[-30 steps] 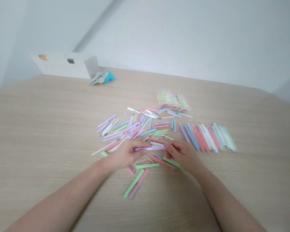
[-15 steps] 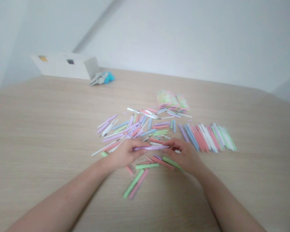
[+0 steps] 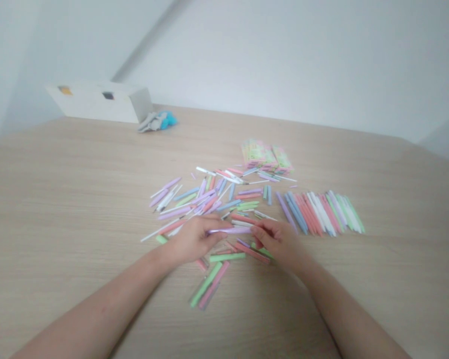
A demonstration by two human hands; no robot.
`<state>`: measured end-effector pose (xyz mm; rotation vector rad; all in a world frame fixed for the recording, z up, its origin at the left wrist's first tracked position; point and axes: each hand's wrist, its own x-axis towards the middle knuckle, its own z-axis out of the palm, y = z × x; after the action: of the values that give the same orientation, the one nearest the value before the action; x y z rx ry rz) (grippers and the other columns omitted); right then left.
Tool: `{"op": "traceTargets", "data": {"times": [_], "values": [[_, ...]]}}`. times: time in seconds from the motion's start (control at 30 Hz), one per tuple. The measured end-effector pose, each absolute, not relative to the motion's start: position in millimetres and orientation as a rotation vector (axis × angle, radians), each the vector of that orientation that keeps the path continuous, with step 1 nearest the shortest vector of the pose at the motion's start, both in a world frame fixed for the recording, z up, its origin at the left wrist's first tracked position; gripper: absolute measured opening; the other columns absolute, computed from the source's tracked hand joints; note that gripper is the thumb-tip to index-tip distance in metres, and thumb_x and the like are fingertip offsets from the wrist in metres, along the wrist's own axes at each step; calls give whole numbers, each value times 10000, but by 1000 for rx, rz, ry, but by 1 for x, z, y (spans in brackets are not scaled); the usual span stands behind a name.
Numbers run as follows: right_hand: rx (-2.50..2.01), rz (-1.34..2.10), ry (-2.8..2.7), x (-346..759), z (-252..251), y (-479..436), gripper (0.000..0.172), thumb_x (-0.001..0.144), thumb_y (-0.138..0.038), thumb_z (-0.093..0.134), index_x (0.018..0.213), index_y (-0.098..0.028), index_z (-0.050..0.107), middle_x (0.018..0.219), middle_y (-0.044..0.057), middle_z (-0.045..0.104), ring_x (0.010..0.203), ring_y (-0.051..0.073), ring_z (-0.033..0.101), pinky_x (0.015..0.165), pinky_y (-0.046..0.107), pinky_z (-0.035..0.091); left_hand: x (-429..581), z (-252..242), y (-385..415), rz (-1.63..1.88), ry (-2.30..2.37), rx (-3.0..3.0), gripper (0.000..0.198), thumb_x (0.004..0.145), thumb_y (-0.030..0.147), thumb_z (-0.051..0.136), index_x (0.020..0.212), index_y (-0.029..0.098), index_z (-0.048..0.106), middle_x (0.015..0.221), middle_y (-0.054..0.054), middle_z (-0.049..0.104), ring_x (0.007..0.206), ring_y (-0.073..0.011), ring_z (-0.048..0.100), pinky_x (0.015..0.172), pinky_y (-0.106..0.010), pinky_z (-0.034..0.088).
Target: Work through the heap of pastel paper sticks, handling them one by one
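Observation:
A purple pen [image 3: 236, 230] lies level between my two hands, above the scattered pen parts. My left hand [image 3: 196, 238] is closed around its left end, thumb below and fingers above. At the other end, my right hand [image 3: 275, 241] pinches the pen between thumb and fingers. Beneath and around the hands are loose barrels and refills, among them a red barrel [image 3: 252, 253] and a green barrel [image 3: 227, 257]. Closer to me, a longer green piece [image 3: 206, 284] rests beside a pink piece [image 3: 217, 280]. Fine detail is blurred.
A row of pens [image 3: 322, 213] in several colours lies to the right. Behind the loose parts stand stacked pink-and-green packets [image 3: 264, 154]. A white box [image 3: 97, 103] is at the back left, with a crumpled grey and blue cloth-like item [image 3: 157, 121] by it.
My right hand has shifted slightly left along the purple pen, with its fingers drawn closer together. The left hand stays nearly in place.

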<state>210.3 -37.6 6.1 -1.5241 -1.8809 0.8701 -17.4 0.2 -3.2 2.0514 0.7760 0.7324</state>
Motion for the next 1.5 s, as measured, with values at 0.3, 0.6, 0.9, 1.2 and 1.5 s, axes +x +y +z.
{"op": "traceTargets", "data": {"times": [0.3, 0.6, 0.9, 1.2, 1.5], "values": [[-1515, 803, -1859, 210, 4, -36, 300, 892, -377, 469, 778, -174, 659, 550, -29, 537, 498, 109, 466, 471, 219, 328, -20, -8, 4, 744, 881, 2019, 334, 884, 366, 501, 1116, 195, 669, 917, -52, 704, 818, -176, 632, 726, -246, 470], [-1561, 564, -1776, 217, 7, -33, 264, 878, -347, 487, 723, -181, 621, 570, -15, 596, 537, 120, 535, 528, 221, 370, -19, -8, 14, 816, 1309, 1639, 519, 866, 552, 410, 539, 158, 493, 409, 45, 382, 379, -76, 319, 379, -196, 226], [-1543, 640, -1797, 214, 4, -34, 285, 888, -342, 467, 678, -183, 576, 541, -16, 556, 515, 120, 502, 506, 229, 348, -19, -8, 12, 852, 1216, 1398, 425, 817, 517, 520, 586, 162, 500, 369, 74, 372, 305, -42, 248, 333, -175, 174], [-1542, 680, -1865, 213, 3, -36, 276, 900, -343, 452, 769, -183, 635, 528, -37, 458, 506, 121, 441, 484, 240, 294, -19, -10, 16, 1008, 1092, 1321, 313, 776, 431, 619, 780, 119, 604, 561, 14, 579, 397, -54, 441, 393, -165, 315], [-1422, 751, -2002, 205, 3, -38, 274, 908, -308, 450, 1046, -212, 667, 739, 1, 627, 576, 123, 467, 534, 236, 329, -15, -20, 14, 923, 1044, 1377, 389, 785, 451, 600, 975, 111, 611, 566, 26, 579, 376, -69, 466, 377, -182, 369]]}}
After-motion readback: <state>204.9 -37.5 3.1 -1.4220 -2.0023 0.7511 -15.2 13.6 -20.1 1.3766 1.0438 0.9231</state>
